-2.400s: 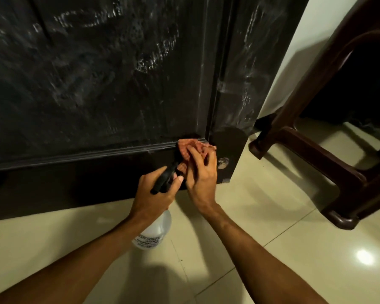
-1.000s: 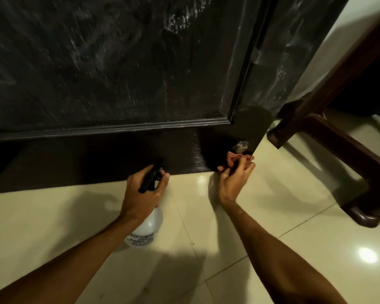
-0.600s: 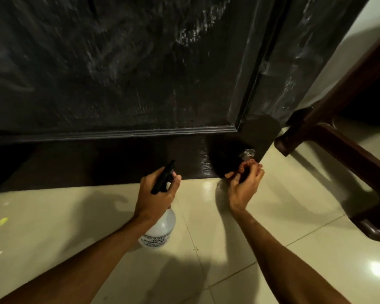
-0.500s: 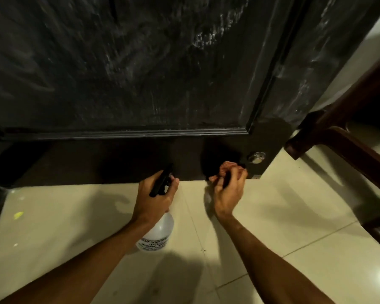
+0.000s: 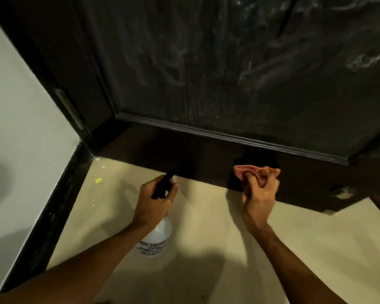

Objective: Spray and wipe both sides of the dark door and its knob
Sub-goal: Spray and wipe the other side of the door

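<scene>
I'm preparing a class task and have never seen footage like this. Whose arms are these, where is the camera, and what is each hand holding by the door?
No machine here: these are a person's two bare arms. The one camera is worn on the person's head and looks forward and down, so the arms enter from the bottom edge. The left hand grips the black trigger top of a clear spray bottle over the pale tiled floor. The right hand holds a bunched pink cloth against the bottom rail of the dark door, whose panel shows whitish streaks. A small metal fitting sits low on the door, further right.
</scene>
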{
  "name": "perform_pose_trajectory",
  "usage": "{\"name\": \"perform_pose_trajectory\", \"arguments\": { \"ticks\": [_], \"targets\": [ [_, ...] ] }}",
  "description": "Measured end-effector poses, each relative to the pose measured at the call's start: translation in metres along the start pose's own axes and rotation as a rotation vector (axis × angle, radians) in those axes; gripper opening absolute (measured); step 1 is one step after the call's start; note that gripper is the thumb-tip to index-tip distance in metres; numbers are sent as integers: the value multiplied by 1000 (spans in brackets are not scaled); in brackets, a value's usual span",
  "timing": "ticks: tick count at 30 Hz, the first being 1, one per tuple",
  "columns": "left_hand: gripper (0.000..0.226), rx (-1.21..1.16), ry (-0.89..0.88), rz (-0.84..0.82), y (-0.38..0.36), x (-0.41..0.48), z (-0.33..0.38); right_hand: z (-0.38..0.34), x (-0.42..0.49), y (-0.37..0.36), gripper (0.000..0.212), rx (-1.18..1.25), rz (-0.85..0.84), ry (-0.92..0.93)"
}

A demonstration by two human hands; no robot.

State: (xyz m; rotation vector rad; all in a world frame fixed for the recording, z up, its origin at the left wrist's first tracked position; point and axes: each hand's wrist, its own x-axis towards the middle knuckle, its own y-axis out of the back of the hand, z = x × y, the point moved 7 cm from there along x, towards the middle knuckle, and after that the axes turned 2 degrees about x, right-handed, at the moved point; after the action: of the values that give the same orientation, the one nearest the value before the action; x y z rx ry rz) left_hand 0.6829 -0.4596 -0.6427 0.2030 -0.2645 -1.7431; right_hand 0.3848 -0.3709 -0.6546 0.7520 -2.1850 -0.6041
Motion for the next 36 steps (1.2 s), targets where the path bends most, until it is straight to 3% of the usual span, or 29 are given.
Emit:
{"name": "perform_pose_trajectory", "arguments": {
  "ticks": [1, 5, 11, 12, 16, 18, 23, 27, 32, 34, 36],
  "targets": [
    [3, -6, 7, 11, 6, 2, -3, -10, 2, -6, 42, -8, -23, 30],
    [8, -47, 25, 89, 23, 6, -7, -120, 4, -60, 37, -95, -284, 739],
    [14, -60, -22, 164, 55, 9, 0, -179, 42, -63, 46, -224, -65, 858],
    [13, -62, -27, 176, 59, 10, -1, -177, 35, -66, 48, -268, -98, 920],
    [13, -61, -66, 221, 77, 18, 12, -154, -1, -121, 51, -556, -492, 1215],
    [17, -65, -62, 235, 84, 19, 15, -165, -1, -130, 50, -576, -508, 1268],
    [19, -61, 70, 318, 127, 27, -18, -249, 11, -157, 52, -510, -446, 1174],
    [9, -22, 97, 344, 148, 31, -28, -251, -12, -193, 50, -633, -560, 1363],
    [4, -58, 124, 479, 192, 43, -49, -340, 13, -220, 51, -426, -313, 1277],
    [6, -73, 117, 528, 205, 43, -52, -366, 11, -245, 53, -489, -289, 1266],
    [5, -112, 126, 552, 211, 38, -54, -367, -11, -277, 57, -647, -362, 1365]
  ]
}}
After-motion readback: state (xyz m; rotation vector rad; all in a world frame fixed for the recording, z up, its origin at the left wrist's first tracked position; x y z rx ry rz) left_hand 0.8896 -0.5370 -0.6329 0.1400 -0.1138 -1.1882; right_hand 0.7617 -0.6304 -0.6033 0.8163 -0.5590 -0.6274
